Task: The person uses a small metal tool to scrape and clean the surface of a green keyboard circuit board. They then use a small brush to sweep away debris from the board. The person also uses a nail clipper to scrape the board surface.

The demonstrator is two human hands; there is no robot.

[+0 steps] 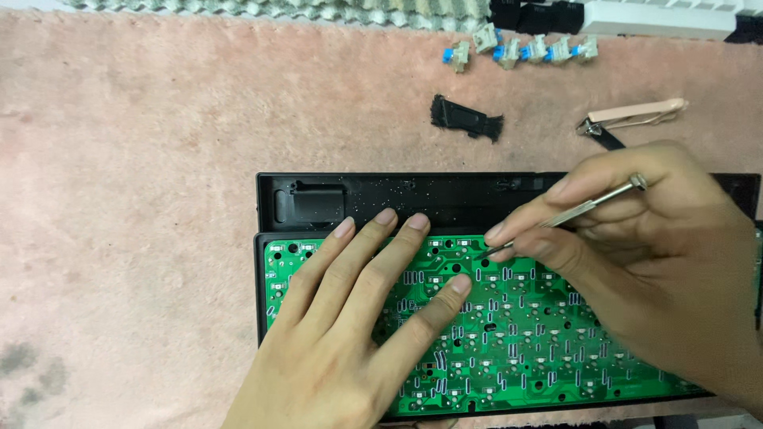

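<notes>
A green circuit board (509,334) sits face-up in a black keyboard case (445,199), lying on a pink towel (127,159) toward the near right of the scene. The left hand (350,326) lies flat and spread on the board's left half, fingers pointing away and pressing it down. The right hand (652,262) pinches a slim metal screwdriver (572,213), its tip touching the board near the far edge, just right of the left fingertips.

The board looks thin, stiff and fairly light, but fragile: its face is dense with small soldered parts (best not pressed hard or scraped). Holding it by the bare edges, or by the case rim, seems the safer grip. The screwdriver is smooth and narrow, so likely to slip in the fingers.

Farther off lie a small black plastic piece (467,117), a pink-handled tool (632,115) to its right, and a row of blue-stemmed key switches (524,49) at the far edge.
</notes>
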